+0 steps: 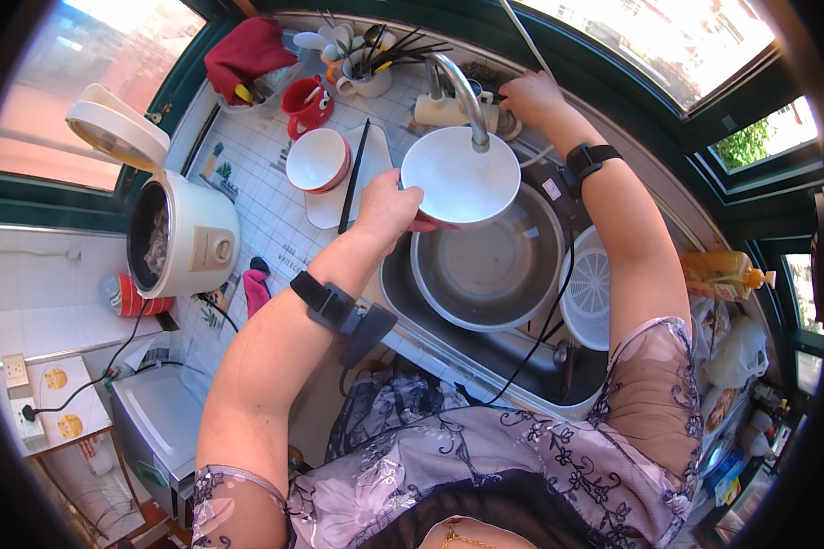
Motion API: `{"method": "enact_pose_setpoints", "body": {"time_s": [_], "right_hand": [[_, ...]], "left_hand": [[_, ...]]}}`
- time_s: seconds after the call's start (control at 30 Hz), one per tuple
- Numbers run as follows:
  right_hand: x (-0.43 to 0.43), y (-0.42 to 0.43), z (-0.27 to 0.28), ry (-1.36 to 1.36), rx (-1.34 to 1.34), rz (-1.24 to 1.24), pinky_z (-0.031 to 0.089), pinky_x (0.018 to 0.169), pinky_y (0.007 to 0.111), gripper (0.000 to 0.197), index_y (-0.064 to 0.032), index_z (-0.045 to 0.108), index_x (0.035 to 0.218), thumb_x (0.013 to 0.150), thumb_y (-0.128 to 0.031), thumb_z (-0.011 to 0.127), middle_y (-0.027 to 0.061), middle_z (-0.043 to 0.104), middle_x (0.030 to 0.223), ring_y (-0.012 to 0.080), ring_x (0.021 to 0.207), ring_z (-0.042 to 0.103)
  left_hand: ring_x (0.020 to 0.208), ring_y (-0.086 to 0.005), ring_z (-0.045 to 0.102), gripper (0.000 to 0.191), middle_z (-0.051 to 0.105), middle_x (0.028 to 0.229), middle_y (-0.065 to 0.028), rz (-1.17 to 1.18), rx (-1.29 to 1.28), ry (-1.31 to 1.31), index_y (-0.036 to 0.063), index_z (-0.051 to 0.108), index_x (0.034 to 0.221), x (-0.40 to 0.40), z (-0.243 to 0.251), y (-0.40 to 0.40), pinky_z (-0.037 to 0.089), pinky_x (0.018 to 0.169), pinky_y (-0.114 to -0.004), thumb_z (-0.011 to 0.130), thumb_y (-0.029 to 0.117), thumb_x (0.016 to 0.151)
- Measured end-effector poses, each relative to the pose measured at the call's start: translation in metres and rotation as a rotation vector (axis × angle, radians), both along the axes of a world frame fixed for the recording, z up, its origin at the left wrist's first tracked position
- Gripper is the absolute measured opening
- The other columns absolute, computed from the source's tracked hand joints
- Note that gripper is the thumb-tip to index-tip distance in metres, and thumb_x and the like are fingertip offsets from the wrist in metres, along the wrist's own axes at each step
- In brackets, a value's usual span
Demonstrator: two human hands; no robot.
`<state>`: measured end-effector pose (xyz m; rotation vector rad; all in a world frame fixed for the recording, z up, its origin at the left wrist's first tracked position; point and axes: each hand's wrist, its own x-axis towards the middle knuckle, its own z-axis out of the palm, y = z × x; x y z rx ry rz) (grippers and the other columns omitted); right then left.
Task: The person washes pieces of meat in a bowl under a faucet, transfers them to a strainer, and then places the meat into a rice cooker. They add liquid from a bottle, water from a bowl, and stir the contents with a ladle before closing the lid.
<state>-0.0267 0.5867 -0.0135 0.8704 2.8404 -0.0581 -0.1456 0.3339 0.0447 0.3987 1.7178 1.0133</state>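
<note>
My left hand (389, 208) grips the rim of a white-lined bowl (459, 180), thumb inside and fingers beneath. The bowl is held beneath the spout of a curved metal faucet (468, 96), over a metal basin (486, 267) inside the sink (398, 274). Behind the faucet, my right hand (532, 101) reaches to a cream cylindrical fitting (446, 110) at the window side. Its fingertips are bent down by the fitting's end, and what they touch is hidden. Left of the bowl, stacked bowls (318, 161) and black chopsticks (354, 178) rest on a white board (378, 147).
A rice cooker (199, 237) stands lid-up at left, with food inside. A red mug (307, 104) and a utensil cup (367, 81) line the back. A white strainer (588, 288) sits at the sink's right. A black cable (559, 295) hangs across the sink.
</note>
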Motion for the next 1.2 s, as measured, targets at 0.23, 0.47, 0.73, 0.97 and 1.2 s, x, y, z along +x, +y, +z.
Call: {"method": "enact_pose_setpoints", "body": {"time_s": [0.23, 0.47, 0.73, 0.97, 1.2], "right_hand": [[0.0, 0.0, -0.002, 0.021, -0.031, -0.018, 0.042, 0.085, 0.039, 0.022, -0.0156, 0.068, 0.095, 0.081, -0.031, 0.061, 0.0052, 0.066, 0.093, 0.0258, 0.098, 0.058], [0.001, 0.001, -0.003, 0.026, -0.048, -0.016, 0.042, 0.083, 0.04, 0.024, -0.0153, 0.068, 0.098, 0.081, -0.031, 0.061, 0.006, 0.066, 0.093, 0.0267, 0.098, 0.057], [-0.001, 0.0, -0.003, 0.023, -0.069, -0.052, 0.041, 0.086, 0.039, 0.026, -0.0145, 0.067, 0.101, 0.081, -0.03, 0.062, 0.007, 0.066, 0.097, 0.0262, 0.1, 0.057], [-0.001, 0.0, -0.006, 0.035, -0.06, -0.04, 0.04, 0.084, 0.04, 0.02, -0.0145, 0.067, 0.096, 0.083, -0.027, 0.061, 0.0073, 0.067, 0.093, 0.0253, 0.096, 0.06], [0.0, -0.002, -0.008, 0.038, -0.054, -0.032, 0.042, 0.084, 0.038, 0.021, -0.0149, 0.067, 0.099, 0.083, -0.027, 0.06, 0.0078, 0.067, 0.096, 0.0248, 0.097, 0.06]], "left_hand": [[0.072, -0.0266, 0.066, 0.031, 0.06, 0.094, -0.019, 0.002, 0.015, 0.016, -0.0099, 0.049, 0.108, 0.0, -0.002, -0.002, 0.056, 0.054, -0.031, 0.044, 0.0, 0.079], [0.076, -0.0243, 0.066, 0.037, 0.062, 0.094, -0.0154, -0.04, -0.035, 0.027, -0.0048, 0.05, 0.113, -0.003, -0.001, -0.003, 0.056, 0.062, -0.031, 0.044, 0.0, 0.077], [0.075, -0.0253, 0.066, 0.036, 0.062, 0.094, -0.0161, -0.014, -0.03, 0.037, -0.0055, 0.048, 0.112, -0.002, 0.002, -0.003, 0.056, 0.062, -0.032, 0.044, 0.0, 0.077], [0.077, -0.0257, 0.066, 0.036, 0.061, 0.097, -0.0169, 0.0, 0.015, 0.012, -0.0056, 0.048, 0.113, -0.004, -0.01, -0.005, 0.056, 0.062, -0.031, 0.043, -0.002, 0.077], [0.078, -0.0262, 0.066, 0.037, 0.06, 0.097, -0.0181, 0.001, 0.043, 0.038, -0.0073, 0.046, 0.114, -0.005, -0.015, -0.006, 0.056, 0.061, -0.032, 0.042, -0.003, 0.078]]}}
